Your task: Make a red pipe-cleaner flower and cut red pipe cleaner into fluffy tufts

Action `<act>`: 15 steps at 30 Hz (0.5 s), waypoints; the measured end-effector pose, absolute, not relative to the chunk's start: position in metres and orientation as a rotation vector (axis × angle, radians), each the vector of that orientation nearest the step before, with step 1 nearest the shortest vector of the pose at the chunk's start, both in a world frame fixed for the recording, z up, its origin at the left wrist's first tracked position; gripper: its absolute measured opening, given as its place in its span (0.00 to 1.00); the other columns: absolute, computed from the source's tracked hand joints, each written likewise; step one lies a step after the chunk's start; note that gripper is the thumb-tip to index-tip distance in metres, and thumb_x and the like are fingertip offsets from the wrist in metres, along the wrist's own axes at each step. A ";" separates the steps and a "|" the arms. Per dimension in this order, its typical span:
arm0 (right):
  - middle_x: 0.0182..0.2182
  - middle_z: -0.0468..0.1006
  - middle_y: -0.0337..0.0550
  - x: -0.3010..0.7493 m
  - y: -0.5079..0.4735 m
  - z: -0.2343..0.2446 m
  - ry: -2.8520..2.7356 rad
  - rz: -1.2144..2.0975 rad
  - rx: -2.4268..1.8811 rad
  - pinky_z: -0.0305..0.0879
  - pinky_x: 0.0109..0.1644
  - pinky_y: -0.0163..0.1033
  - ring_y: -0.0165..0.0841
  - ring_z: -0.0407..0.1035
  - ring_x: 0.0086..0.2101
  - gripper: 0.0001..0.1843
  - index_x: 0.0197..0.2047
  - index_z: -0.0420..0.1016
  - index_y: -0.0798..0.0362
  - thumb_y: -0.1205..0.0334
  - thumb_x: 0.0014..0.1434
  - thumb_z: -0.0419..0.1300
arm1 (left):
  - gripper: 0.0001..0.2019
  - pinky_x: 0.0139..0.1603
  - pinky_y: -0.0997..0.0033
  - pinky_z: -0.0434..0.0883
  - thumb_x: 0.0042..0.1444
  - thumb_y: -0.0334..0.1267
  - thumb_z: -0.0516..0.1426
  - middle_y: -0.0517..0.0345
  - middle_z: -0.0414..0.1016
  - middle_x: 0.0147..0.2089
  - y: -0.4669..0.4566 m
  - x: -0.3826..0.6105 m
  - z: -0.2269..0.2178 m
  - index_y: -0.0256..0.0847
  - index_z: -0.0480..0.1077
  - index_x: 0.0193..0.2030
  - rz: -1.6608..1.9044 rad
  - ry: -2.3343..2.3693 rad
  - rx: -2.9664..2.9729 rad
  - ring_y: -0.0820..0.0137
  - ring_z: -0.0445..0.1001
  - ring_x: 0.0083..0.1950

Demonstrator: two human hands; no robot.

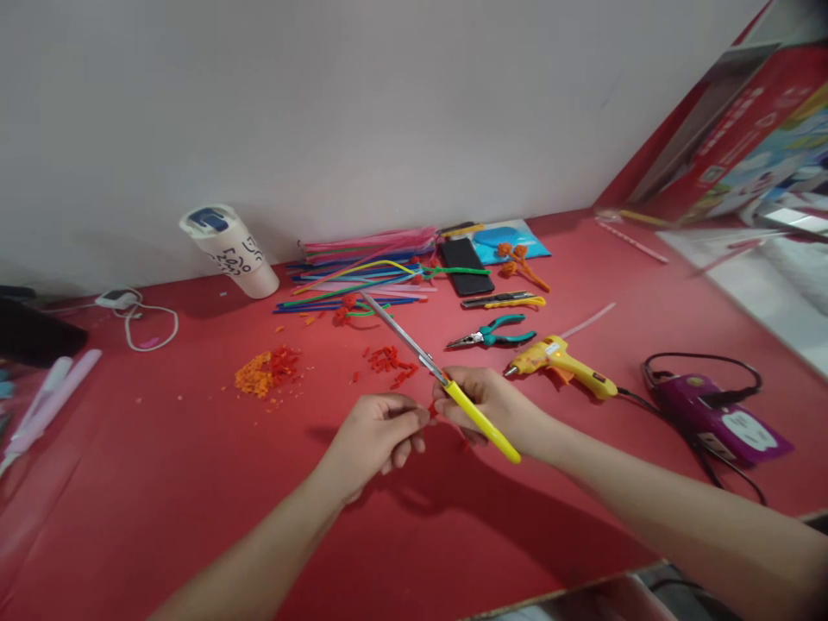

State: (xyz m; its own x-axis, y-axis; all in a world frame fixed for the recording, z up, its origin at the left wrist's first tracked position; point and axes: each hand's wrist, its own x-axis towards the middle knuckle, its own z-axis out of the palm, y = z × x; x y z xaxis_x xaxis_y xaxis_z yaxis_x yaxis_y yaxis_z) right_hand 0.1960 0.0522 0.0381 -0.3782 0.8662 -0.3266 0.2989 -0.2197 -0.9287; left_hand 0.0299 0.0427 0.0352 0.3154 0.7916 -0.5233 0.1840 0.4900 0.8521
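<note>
My right hand (498,405) is closed around a pair of scissors (479,418) with yellow handles, the blades pointing up and to the left, away from me. Thumb and fingertips of my left hand (379,431) are pinched together just left of it. Between the two hands shows a small red fuzzy piece (433,411), partly hidden by the fingers. Beyond them lies a loose group of short red pieces (386,360). Farther left is a pile of tiny orange and red clippings (255,375).
Pipe cleaners (368,259) lie by the wall, near a phone (466,266) and orange fuzzy stems (517,259). A utility knife (504,300), pliers (492,332), glue gun (562,362) and purple power strip (718,418) are on the right. A white tumbler (233,250) stands left.
</note>
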 end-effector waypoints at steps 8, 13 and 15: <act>0.12 0.56 0.26 0.205 0.058 0.035 -1.568 1.664 -1.377 0.52 0.17 0.30 0.23 0.54 0.12 0.14 0.25 0.57 0.51 0.52 0.49 0.57 | 0.09 0.10 0.82 0.48 0.48 0.38 0.54 0.65 0.65 0.16 0.046 0.026 0.034 0.36 0.67 0.23 0.605 1.238 1.011 0.83 0.53 0.11; 0.18 0.63 0.33 0.231 0.046 0.044 -2.026 1.446 -1.517 0.55 0.23 0.33 0.26 0.58 0.20 0.19 0.26 0.58 0.52 0.44 0.56 0.49 | 0.10 0.10 0.82 0.47 0.49 0.39 0.55 0.68 0.60 0.13 0.054 0.017 0.030 0.36 0.66 0.21 0.721 1.279 0.984 0.84 0.51 0.11; 0.22 0.68 0.37 0.238 0.035 0.046 -2.233 1.288 -1.576 0.57 0.25 0.34 0.29 0.61 0.22 0.20 0.28 0.62 0.52 0.43 0.56 0.48 | 0.11 0.10 0.82 0.47 0.49 0.39 0.55 0.68 0.60 0.12 0.057 0.015 0.027 0.36 0.66 0.21 0.764 1.282 0.959 0.84 0.50 0.11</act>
